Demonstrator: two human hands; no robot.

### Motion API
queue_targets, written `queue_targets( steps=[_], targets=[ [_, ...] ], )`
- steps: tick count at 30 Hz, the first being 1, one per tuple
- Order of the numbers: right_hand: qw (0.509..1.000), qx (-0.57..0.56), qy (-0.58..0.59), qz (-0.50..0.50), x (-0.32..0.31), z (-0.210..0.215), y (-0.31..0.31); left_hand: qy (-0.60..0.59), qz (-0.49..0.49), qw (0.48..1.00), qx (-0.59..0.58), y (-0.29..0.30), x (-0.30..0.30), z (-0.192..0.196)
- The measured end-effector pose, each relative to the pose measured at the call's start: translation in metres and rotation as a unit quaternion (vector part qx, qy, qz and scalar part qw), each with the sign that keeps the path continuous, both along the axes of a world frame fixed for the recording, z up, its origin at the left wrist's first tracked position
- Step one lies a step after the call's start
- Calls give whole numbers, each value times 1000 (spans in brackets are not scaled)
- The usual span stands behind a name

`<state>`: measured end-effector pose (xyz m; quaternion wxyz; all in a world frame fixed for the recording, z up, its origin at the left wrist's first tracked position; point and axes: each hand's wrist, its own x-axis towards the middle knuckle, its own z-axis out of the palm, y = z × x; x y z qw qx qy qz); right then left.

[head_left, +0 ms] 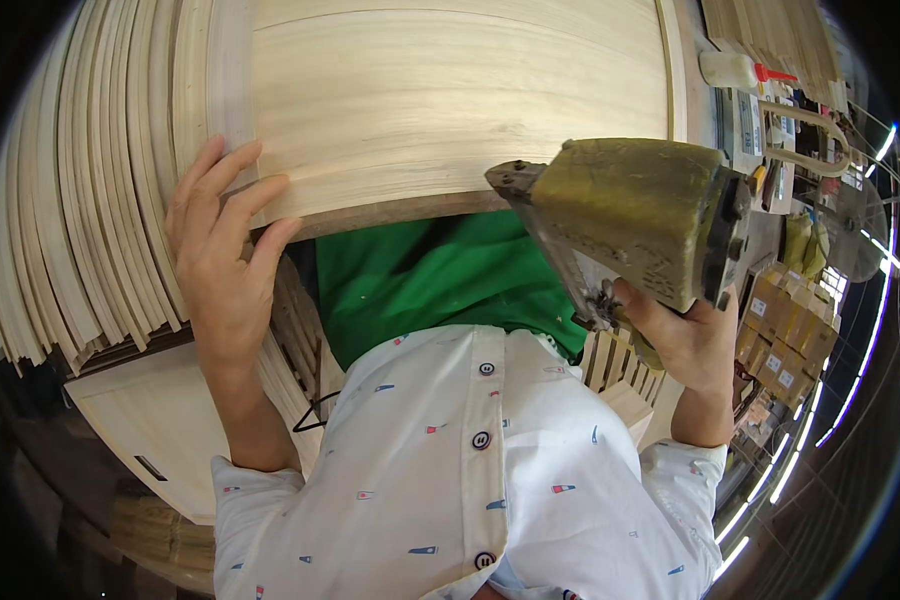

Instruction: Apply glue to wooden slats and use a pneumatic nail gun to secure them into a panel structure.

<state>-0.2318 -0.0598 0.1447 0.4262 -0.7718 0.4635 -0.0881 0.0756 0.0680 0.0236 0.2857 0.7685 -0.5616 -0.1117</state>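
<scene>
A pale wooden panel (460,90) lies in front of me, its near edge toward my body. My left hand (222,235) rests at the panel's near left corner, fingers spread over a narrow board (228,85) along its left side. My right hand (685,340) is wrapped round the handle of a nail gun (630,205) with a worn, yellowish body. The nail gun is held up over the panel's near right part, its dark nose pointing left. Whether the nose touches the wood I cannot tell. The body of the tool hides part of my right fingers.
Several long wooden strips (90,190) stand stacked on the left. A glue bottle (728,70) with a red tip lies at the far right, near more boards (775,40). Cardboard boxes (785,330) are piled further right, near a fan (855,235). A pale wooden panel (155,420) stands low at left.
</scene>
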Motion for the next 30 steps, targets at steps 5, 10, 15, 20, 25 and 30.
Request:
queue_targets(
  steps=[5, 10, 15, 20, 25, 30],
  targets=[
    [997, -12, 33, 62, 10, -5, -1, 6, 2, 1000, 5, 0, 1, 0],
    [996, -1, 68, 56, 15, -4, -4, 11, -1, 1000, 5, -3, -3, 2],
    [999, -35, -3, 9, -11, 8, -1, 13, 6, 1000, 4, -2, -4, -2],
    [969, 14, 59, -240, -45, 24, 2, 6, -7, 1000, -2, 1, -1, 0],
    [959, 32, 110, -258, -55, 18, -8, 9, 0, 1000, -2, 0, 0, -4],
    [969, 28, 121, -213, -50, 7, -15, 19, 10, 1000, 9, 1, -3, -3]
  ],
)
